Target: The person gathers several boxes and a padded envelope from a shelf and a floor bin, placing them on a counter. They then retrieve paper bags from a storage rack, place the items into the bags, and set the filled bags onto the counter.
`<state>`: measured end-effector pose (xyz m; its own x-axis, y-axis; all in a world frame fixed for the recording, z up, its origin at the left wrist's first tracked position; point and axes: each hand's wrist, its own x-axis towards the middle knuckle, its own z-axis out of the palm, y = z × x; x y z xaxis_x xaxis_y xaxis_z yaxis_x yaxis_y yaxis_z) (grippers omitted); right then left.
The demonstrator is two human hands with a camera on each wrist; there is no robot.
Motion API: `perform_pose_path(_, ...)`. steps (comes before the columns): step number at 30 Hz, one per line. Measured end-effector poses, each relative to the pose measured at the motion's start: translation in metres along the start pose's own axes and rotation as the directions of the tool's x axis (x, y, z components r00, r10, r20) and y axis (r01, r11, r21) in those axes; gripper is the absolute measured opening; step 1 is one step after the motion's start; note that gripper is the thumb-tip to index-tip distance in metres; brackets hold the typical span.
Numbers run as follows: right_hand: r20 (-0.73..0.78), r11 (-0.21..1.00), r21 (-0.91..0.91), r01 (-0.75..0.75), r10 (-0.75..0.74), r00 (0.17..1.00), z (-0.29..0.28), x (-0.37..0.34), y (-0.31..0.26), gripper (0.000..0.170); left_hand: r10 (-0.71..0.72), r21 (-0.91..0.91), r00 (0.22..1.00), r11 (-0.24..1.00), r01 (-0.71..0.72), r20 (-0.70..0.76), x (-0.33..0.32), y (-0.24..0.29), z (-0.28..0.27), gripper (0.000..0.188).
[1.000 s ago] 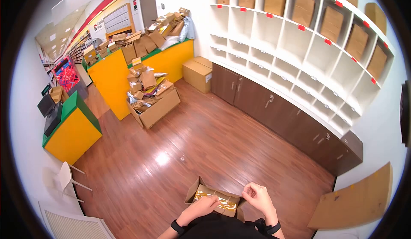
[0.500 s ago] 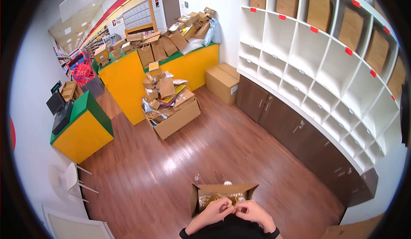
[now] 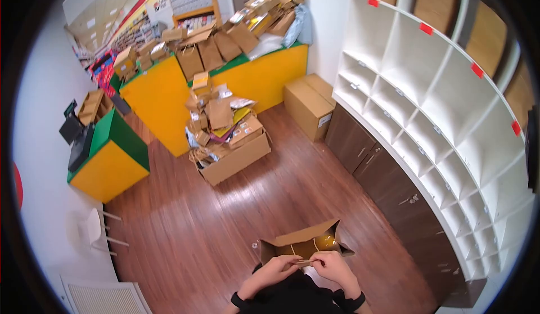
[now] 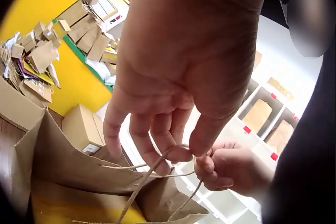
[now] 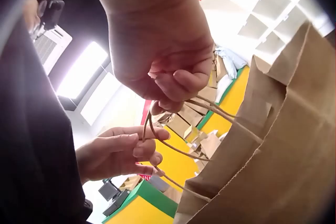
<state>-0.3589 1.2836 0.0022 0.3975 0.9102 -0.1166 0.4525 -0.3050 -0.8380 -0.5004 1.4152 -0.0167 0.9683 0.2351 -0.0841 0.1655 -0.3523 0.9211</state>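
An open brown paper bag (image 3: 304,236) stands before the person's body, with yellow, shiny contents visible inside. Its thin twisted cord handles (image 4: 142,184) rise to both hands. The left hand (image 3: 275,270) pinches cord between thumb and fingertips; in the left wrist view this hand (image 4: 173,71) has its other fingers loosely bent. Close beside it, the right hand (image 3: 333,268) also pinches cord, its fingers curled in the right wrist view (image 5: 163,50). The fingertips of both hands nearly meet above the bag's near side. Exactly how the cords cross is partly hidden by fingers.
Beyond the bag, a large carton (image 3: 236,159) overflows with parcels, near yellow counters (image 3: 154,108) piled with more packages. A closed carton (image 3: 308,108) sits by the wall. White shelving (image 3: 416,49) over dark cabinets (image 3: 388,173) lines the right; a white chair (image 3: 97,229) is at left.
The right hand has come from the bag's right side to meet the left hand, and both now pinch cord. The bag has turned somewhat, and the head view has shifted.
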Motion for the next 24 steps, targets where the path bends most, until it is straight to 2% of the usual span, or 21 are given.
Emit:
perform_pose_path(1, 0.044, 1.000, 0.015, -0.004, 0.003, 0.999, -0.002, 0.013, 0.002, 0.012, -0.066, -0.042, 0.997, 0.997, 0.068, 0.050, 0.008, -0.003, -0.009, 0.025)
perform_pose_path(4, 0.138, 0.998, 0.056, 0.015, -0.022, 0.990, -0.008, 0.063, 0.010, 0.012, -0.118, -0.038, 0.992, 0.992, 0.119, 0.033, 0.038, -0.023, -0.042, 0.020)
perform_pose_path(6, 0.140, 0.999, 0.031, 0.034, -0.038, 0.989, -0.009, 0.097, 0.017, 0.012, -0.137, -0.001, 0.989, 0.991, 0.137, 0.047, 0.062, -0.033, -0.068, 0.017)
perform_pose_path(9, 0.123, 0.999, -0.042, 0.034, -0.029, 0.992, -0.016, 0.145, 0.011, 0.013, -0.023, 0.130, 1.000, 0.991, 0.024, -0.006, 0.101, -0.050, -0.103, 0.016)
perform_pose_path(12, 0.092, 1.000, -0.018, 0.020, -0.019, 0.996, -0.027, 0.192, -0.003, 0.012, 0.067, 0.161, 0.996, 0.985, -0.057, -0.059, 0.140, -0.063, -0.142, 0.016)
perform_pose_path(14, 0.093, 0.996, -0.085, -0.003, 0.011, 0.996, -0.038, 0.225, -0.024, 0.013, 0.119, 0.193, 0.990, 0.976, -0.103, -0.077, 0.163, -0.064, -0.172, 0.015)
perform_pose_path(15, 0.094, 0.992, -0.122, -0.014, 0.026, 0.995, -0.043, 0.243, -0.031, 0.014, 0.132, 0.168, 0.987, 0.979, -0.116, -0.087, 0.174, -0.065, -0.186, 0.014)
perform_pose_path(18, 0.038, 0.996, -0.065, -0.055, 0.058, 0.998, -0.056, 0.295, -0.033, 0.016, 0.140, 0.110, 0.984, 0.986, -0.128, -0.112, 0.210, -0.067, -0.227, 0.012)
perform_pose_path(21, -0.021, 0.999, -0.035, -0.027, 0.026, 0.999, -0.068, 0.334, -0.029, 0.016, 0.216, 0.237, 0.976, 0.950, -0.204, -0.024, 0.247, -0.082, -0.257, 0.013)
perform_pose_path(24, -0.057, 1.000, -0.028, -0.001, 0.000, 0.998, -0.079, 0.374, -0.021, 0.015, 0.116, 0.114, 0.993, 0.987, -0.114, -0.007, 0.281, -0.078, -0.277, 0.013)
